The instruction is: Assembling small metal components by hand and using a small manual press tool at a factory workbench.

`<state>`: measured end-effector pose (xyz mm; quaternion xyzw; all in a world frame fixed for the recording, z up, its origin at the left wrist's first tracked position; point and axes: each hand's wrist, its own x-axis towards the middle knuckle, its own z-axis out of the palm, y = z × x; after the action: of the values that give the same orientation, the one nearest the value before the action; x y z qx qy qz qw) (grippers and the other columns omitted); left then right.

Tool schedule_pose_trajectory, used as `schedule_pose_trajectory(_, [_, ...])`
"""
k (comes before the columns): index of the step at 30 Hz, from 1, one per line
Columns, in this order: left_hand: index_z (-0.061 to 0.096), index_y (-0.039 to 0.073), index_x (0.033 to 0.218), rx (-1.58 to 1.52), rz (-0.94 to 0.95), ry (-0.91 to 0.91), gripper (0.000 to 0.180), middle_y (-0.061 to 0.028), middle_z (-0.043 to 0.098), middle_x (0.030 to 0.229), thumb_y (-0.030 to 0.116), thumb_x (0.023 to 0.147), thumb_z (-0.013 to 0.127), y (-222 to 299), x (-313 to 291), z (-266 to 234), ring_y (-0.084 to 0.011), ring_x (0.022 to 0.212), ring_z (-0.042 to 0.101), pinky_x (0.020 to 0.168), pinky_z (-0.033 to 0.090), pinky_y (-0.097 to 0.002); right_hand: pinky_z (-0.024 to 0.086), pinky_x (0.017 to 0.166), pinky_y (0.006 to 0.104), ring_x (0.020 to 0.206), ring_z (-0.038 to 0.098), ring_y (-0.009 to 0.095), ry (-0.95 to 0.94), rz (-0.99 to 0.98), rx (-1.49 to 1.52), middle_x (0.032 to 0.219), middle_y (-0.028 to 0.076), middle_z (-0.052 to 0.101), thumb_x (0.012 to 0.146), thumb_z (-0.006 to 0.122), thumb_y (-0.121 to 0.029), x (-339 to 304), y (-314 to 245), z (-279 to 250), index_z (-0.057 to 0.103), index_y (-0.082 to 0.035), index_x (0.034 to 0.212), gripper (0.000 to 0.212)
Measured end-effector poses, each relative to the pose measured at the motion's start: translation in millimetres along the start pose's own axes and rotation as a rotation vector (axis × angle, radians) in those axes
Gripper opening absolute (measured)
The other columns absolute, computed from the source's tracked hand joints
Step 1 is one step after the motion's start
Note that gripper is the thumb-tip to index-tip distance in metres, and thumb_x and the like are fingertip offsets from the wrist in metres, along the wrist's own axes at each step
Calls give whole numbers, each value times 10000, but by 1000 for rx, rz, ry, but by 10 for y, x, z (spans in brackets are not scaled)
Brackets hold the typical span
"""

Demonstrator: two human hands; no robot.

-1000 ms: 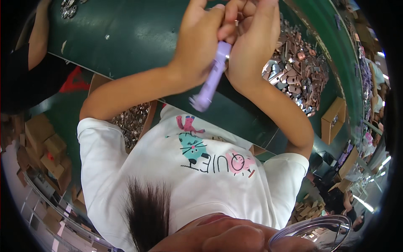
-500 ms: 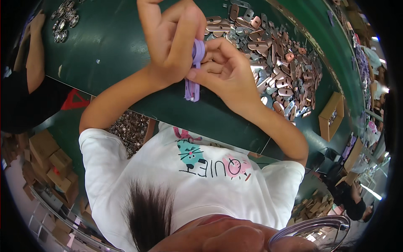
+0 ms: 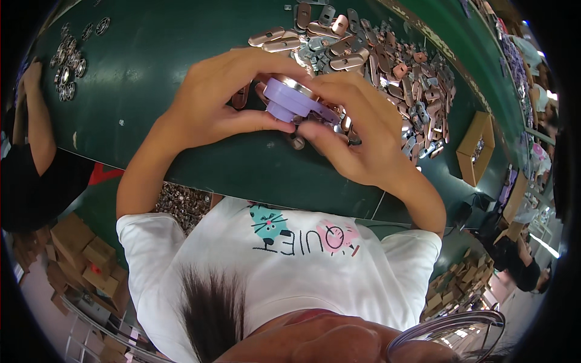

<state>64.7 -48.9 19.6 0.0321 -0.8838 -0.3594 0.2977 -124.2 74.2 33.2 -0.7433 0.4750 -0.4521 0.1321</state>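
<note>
Head view: lilac part held in both hands above a green worktable

Workpiece. One round lilac plastic part with a silver metal rim (image 3: 289, 100) is located between the hands, above the table and clear of its front edge. The metal rim faces up and away from the person; a flat lilac extension runs to the right.

Hands. Left hand (image 3: 206, 97): clamped on the part, fingers arched over the far side, thumb beneath. Right hand (image 3: 366, 130): clamped on the part's right side, fingers above, thumb below. The thumb tips are close together.

Surface. The smooth dark green tabletop (image 3: 136, 60) carries a loose heap of flat, round-ended copper- and silver-coloured metal plates (image 3: 347, 62) beyond and right of the hands. A cluster of shiny ring-shaped metal pieces (image 3: 69, 66) lies at far left. A small open cardboard box (image 3: 466, 158) stands at right.

Room. A co-worker's bare arm (image 3: 39, 118) reaches the table's left end. Small metal parts (image 3: 181, 202) fill a container below the front edge. Brown cardboard cartons (image 3: 78, 239) are stacked at lower left. Bright strip lights (image 3: 544, 247) show at right.
</note>
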Motion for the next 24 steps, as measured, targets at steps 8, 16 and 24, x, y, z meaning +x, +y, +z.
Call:
schedule_pose_trajectory(8, [612,-18,1023,-5,57,85,529,-126,678,944,230,613,836,-5,24,123,-239,799,646,654,511,-310,454,595,359,664,560,290,-272,-35,-26,834,108,579,700,754,-247,58,194,-132,588,-20,934,366])
schedule_pose_trajectory(16, [621,3,907,1,108,18,511,-107,666,842,273,542,857,-30,4,144,-252,729,629,623,487,-310,425,553,339,640,550,254,-242,-86,-141,806,75,563,750,691,-334,-2,209,-80,577,-64,871,317])
schedule_pose_trajectory(24, [609,0,897,-7,96,-2,522,-103,632,810,288,535,851,-33,-6,163,-275,709,607,612,474,-328,422,490,317,556,544,235,-255,-145,-228,810,61,583,738,698,-345,9,184,-67,576,-62,859,332])
